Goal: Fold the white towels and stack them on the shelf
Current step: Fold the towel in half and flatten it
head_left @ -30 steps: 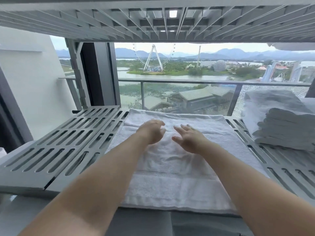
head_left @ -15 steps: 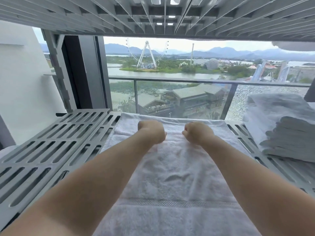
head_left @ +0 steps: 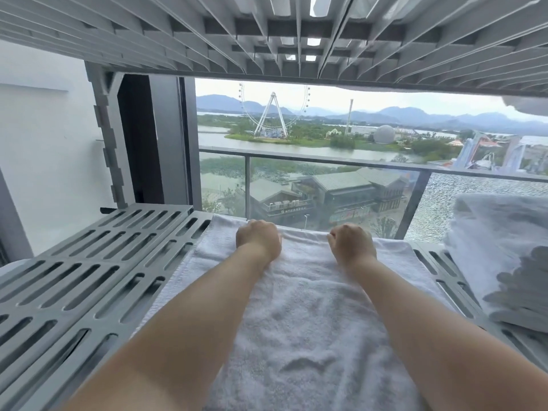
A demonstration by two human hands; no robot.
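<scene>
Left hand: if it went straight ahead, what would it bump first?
Probably nothing close. The left hand is fisted at the white towel's far edge; beyond, the way looks free to the balcony railing, unless a window pane stands between.

Single head view, close over the shelf [head_left: 89, 262], facing forward toward the window [head_left: 326, 185]

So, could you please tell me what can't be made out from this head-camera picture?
All in the head view.
The left hand and right hand: fingers curl behind the knuckles, so a grip on the towel cannot be told.
Towel's near end: covered by the forearms, cut by the bottom edge.
The stack of towels: cut by the right edge.
</scene>
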